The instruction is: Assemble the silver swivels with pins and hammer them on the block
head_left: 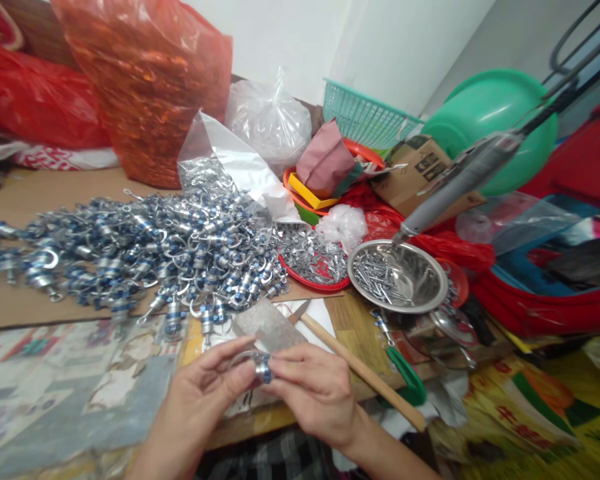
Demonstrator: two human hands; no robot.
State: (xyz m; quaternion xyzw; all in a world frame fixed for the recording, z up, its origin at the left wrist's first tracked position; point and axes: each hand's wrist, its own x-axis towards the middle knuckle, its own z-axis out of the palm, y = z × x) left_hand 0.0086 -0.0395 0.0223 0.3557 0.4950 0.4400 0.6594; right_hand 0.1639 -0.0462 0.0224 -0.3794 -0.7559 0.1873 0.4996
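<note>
Between my two hands, near the table's front edge, is a small silver-and-blue metal fitting (pixel 263 368). My left hand (pixel 213 383) grips its curved silver part from the left, thumb and fingers closed round it. From the right, my right hand (pixel 313 387) pinches the blue-ringed end with its fingertips. Just behind the hands lies a flat grey metal block (pixel 267 323), and a hammer's wooden handle (pixel 365 367) slants away to the right. A large heap of similar fittings (pixel 180 247) spreads over the cardboard at the left and centre.
A steel bowl (pixel 430 283) holds metal pins. Beside it, a red tray (pixel 313 283) carries small metal pieces. A grey tool arm (pixel 460 177) leans over the bowl. Bags, a green basket (pixel 370 117) and a green basin (pixel 505 133) stand behind; a green-handled item (pixel 407 380) hangs by the front edge.
</note>
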